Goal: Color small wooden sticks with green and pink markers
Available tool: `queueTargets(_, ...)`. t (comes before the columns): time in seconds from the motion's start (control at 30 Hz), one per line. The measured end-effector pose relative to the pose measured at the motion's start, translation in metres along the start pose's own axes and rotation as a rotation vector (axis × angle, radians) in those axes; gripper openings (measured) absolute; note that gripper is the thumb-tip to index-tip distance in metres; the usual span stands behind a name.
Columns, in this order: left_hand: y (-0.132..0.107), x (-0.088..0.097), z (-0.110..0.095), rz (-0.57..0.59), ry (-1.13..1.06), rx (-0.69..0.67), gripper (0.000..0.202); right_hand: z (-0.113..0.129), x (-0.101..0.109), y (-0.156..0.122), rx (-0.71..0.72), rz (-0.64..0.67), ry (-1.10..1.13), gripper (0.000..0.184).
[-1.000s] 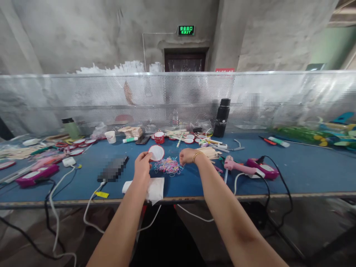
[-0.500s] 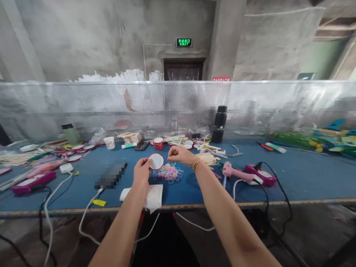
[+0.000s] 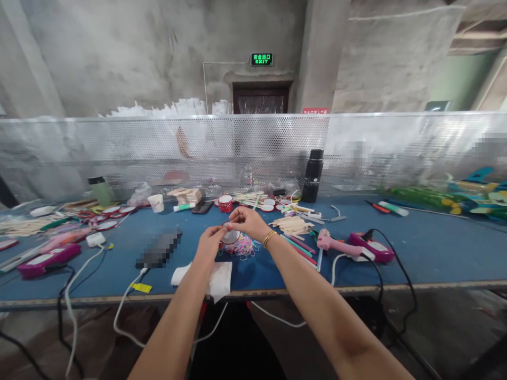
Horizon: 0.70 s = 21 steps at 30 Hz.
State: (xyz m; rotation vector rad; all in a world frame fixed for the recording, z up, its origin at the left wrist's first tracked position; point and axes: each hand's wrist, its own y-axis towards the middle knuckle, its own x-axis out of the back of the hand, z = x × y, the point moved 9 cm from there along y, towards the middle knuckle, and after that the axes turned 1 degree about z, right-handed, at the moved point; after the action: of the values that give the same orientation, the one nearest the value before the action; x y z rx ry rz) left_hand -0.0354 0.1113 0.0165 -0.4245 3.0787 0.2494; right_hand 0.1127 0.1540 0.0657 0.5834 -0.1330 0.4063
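Note:
Both my hands meet over the blue table [image 3: 435, 253]. My left hand [image 3: 208, 244] is closed on a small round white disc with a red rim [image 3: 230, 237], held tilted. My right hand [image 3: 247, 222] is pinched at the top of that disc, fingers together; whether it holds a rubber band I cannot make out. Just below and to the right of the hands lies a pile of small coloured rubber bands [image 3: 244, 247]. A white tissue [image 3: 217, 276] lies under my left wrist at the table's front edge.
A pink glue gun [image 3: 336, 243] and a magenta box [image 3: 372, 247] with black cable lie right. Wooden sticks [image 3: 291, 224], a black bottle [image 3: 312, 176], a red-rimmed cup [image 3: 225, 203], a phone [image 3: 159, 249] and a perforated metal screen [image 3: 119, 148] surround the work area.
My right hand moved left from the rubber band pile up to the disc. The disc has tilted from facing me to nearly edge-on, and both hands now touch it.

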Motion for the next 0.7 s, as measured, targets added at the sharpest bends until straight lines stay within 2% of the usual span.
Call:
queueTargets(0.17,0.003,-0.004,-0.002,0.042,0.068,-0.063,0.052,0.011,-0.001,-0.001,0.129,-0.033,-0.150,0.015)
queueTargets(0.3,0.009,-0.001,0.000,0.039,0.124,-0.134,0.048,0.010,-0.005,-0.002,0.138,-0.012,-0.220,0.016)
queueTargets(0.47,0.013,0.010,-0.008,-0.058,0.283,-0.290,0.032,0.013,-0.004,-0.004,0.140,-0.034,-0.328,0.021)
queueTargets(0.6,0.012,0.015,-0.012,-0.127,0.376,-0.318,0.024,0.019,-0.006,-0.006,0.146,-0.035,-0.471,0.018)
queueTargets(0.7,0.010,0.017,-0.018,-0.185,0.451,-0.360,0.023,0.030,-0.008,-0.009,0.206,-0.043,-0.638,0.012)
